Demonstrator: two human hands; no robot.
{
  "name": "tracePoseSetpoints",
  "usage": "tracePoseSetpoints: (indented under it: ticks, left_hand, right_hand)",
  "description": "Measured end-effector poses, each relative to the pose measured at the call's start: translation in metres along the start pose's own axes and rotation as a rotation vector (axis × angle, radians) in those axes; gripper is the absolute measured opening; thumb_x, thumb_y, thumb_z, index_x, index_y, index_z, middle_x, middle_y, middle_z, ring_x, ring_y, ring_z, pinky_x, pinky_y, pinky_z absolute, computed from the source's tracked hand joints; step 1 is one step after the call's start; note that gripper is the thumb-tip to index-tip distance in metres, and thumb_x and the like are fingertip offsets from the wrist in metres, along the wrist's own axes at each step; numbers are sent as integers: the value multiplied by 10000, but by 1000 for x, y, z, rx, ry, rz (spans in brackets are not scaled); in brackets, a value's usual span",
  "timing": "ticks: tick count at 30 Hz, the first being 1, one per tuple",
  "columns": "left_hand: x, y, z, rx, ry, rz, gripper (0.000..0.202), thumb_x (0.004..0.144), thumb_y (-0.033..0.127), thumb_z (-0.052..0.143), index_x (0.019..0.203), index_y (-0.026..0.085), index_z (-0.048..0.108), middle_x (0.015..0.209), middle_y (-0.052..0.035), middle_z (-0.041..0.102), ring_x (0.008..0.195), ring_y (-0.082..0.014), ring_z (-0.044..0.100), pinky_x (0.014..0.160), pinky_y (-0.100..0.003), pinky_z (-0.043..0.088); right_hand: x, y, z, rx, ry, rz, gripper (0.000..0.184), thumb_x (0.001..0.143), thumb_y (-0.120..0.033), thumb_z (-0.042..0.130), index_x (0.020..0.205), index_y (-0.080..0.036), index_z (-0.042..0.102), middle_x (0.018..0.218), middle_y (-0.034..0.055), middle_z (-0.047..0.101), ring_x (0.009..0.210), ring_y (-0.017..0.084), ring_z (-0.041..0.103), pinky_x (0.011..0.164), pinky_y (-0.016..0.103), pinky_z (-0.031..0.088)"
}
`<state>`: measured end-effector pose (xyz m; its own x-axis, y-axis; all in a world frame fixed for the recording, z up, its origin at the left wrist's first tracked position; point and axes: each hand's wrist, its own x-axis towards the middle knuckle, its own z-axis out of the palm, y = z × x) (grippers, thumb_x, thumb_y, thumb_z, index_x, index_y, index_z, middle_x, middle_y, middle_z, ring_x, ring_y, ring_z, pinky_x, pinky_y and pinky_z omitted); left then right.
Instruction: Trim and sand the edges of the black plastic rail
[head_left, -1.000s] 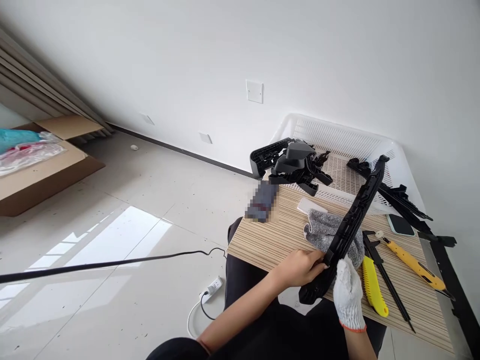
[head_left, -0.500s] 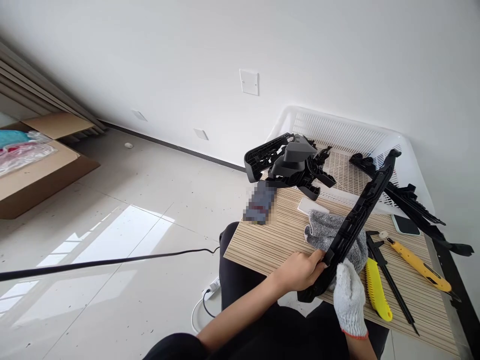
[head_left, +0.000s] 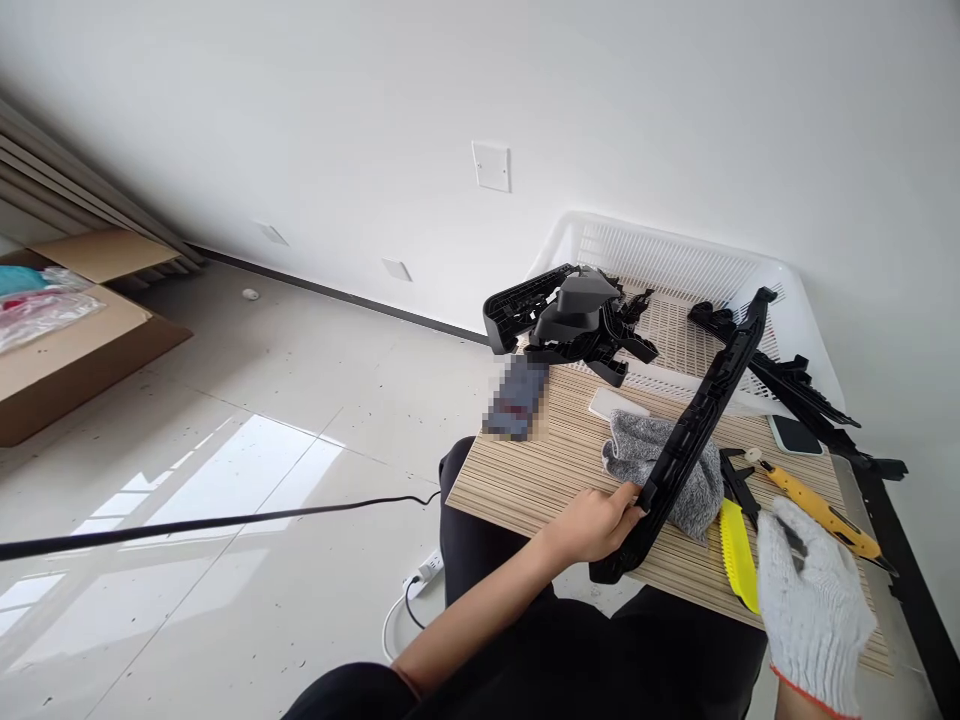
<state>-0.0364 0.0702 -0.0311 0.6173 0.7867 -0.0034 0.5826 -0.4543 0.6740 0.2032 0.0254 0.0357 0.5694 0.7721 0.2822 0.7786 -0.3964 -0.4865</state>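
Note:
A long black plastic trim strip (head_left: pixel 694 430) slants up from over my lap toward the basket. My bare left hand (head_left: pixel 600 522) is closed around its lower part. My right hand (head_left: pixel 814 610), in a white knitted glove, is apart from the strip, above the right side of the board. A gap shows between its thumb and fingers, and I see nothing held. Under or beside it lie black calipers (head_left: pixel 739 485), partly hidden, a bright yellow toothed scraper-like piece (head_left: pixel 738 555) and a yellow-handled tool (head_left: pixel 817 507). A grey cloth (head_left: pixel 701 490) lies behind the strip.
A white plastic basket (head_left: pixel 787 290) by the wall bears black plastic parts (head_left: pixel 577 315), some jutting over its rim. A phone (head_left: pixel 796 434) and a white flat piece (head_left: pixel 615 404) lie on the wood-grain board (head_left: pixel 517 480). A cardboard box (head_left: pixel 90 350) stands at far left.
My right hand has left the strip's lower end and moved right, over the calipers and beside the yellow-handled tool. My left hand keeps its hold on the strip. The view has shifted slightly.

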Motion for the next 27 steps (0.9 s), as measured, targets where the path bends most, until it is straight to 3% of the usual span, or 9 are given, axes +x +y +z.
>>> tracePoseSetpoints:
  ticks: [2,5,9,13,16,19,22,25,27]
  left_hand:
    - [-1,1,0,5,-4,-11,367,1050,388,297,1279,150,456,692,-29,682,646,-219,697,582,-283,430]
    - [-1,3,-1,-16,-11,-30,361,1050,391,297,1268,158,466,709,-32,691,675,-222,705,608,-282,447]
    - [-1,6,-1,-50,-12,-76,345,1050,391,314,1261,172,475,776,-48,723,753,-238,726,664,-290,472]
    - [-2,13,0,-29,4,-137,368,1048,411,305,1269,180,488,786,-56,725,785,-259,729,682,-302,469]
    - [-3,20,1,-23,29,-181,386,1051,430,287,1281,192,484,774,-48,721,781,-262,727,661,-296,441]
    - [-4,26,2,-43,56,-205,347,1050,409,300,1262,203,484,799,-39,732,790,-254,727,662,-293,420]
    - [-5,27,3,-81,80,-197,308,1049,390,312,1229,208,484,815,-22,735,786,-232,718,656,-284,402]
    - [-6,24,4,-101,81,-169,312,1048,399,309,1203,195,487,760,-12,707,732,-222,697,625,-283,376]
    - [-6,22,4,-101,75,-159,327,1048,410,305,1197,187,490,714,-8,679,693,-221,682,608,-284,363]
  right_hand:
    - [9,16,-3,-154,-53,131,439,854,-520,566,1188,-295,740,1132,195,728,1177,408,635,925,602,468]
    - [27,49,-1,-278,-254,335,454,771,-514,673,1158,-296,768,1230,270,675,1143,478,641,824,651,449]
    - [38,74,6,-243,-393,294,526,697,-620,721,1075,-262,792,1140,275,705,1051,467,686,817,621,441]
    - [32,58,4,-316,-438,282,733,816,-729,474,1326,-240,669,1329,246,640,1197,478,616,924,629,452]
    - [32,43,1,-409,-510,270,766,902,-679,278,1477,-227,508,1459,189,562,1301,448,551,1030,595,442]
    - [40,41,1,-461,-635,273,710,905,-611,325,1461,-214,519,1475,172,557,1291,429,566,1032,547,463]
    - [51,44,4,-476,-677,235,656,887,-547,385,1423,-216,570,1458,171,576,1260,435,589,979,556,485]
    - [60,42,5,-494,-713,134,626,830,-475,493,1366,-178,623,1380,197,634,1195,414,636,935,507,501]
    - [64,40,5,-506,-754,36,523,800,-434,529,1221,-174,697,1263,197,698,1109,389,676,883,460,512]
